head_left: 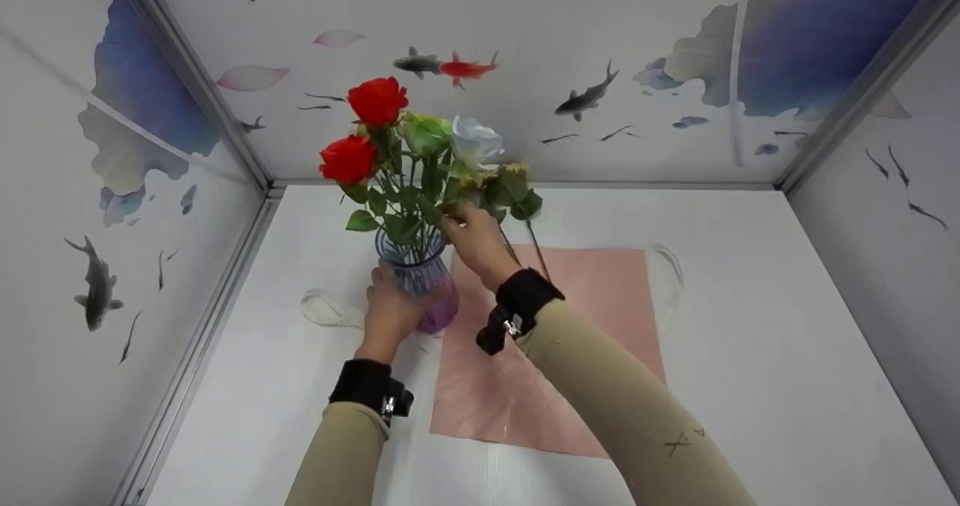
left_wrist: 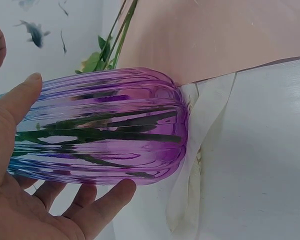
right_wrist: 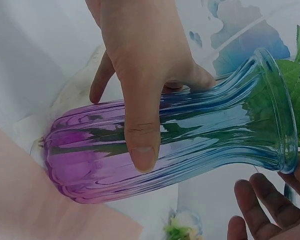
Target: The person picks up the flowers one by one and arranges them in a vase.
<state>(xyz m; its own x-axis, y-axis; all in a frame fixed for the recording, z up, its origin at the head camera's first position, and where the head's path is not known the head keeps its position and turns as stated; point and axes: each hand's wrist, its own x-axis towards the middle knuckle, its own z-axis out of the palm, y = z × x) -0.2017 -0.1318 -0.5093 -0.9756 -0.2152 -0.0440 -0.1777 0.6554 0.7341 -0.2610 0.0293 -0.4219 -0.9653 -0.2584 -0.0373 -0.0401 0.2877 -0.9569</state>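
A: Where is the vase?

B: With the head view as a clock face, the vase (head_left: 427, 281), purple at the base and blue at the neck, is just off centre, toward 9 o'clock.

A: And the left hand?

B: The left hand (head_left: 396, 307) comes in at the vase's 8 o'clock and grasps it, thumb on one side, fingers on the other.

A: The right?

B: The right hand (head_left: 480, 244) is at the vase's 2 o'clock, beside the rim, its fingers bent among the leaves. I can't tell whether it pinches a stem.

A: Which blooms stand in the vase?

B: Two red roses (head_left: 349, 160) lean toward 11 o'clock and a green rose (head_left: 426, 136) is near 12. A white rose (head_left: 477, 143) shows toward 1, but its stem is hidden. Cut stems (left_wrist: 150, 136) show through the glass.

A: What lies around?

B: A pink bag (head_left: 495, 386) spreads from the vase's 3 o'clock to its 5, with more stems (head_left: 537, 245) across its upper part. One white strap (head_left: 326, 309) loops out at 8 o'clock. All of it is on the white table (head_left: 757, 356).
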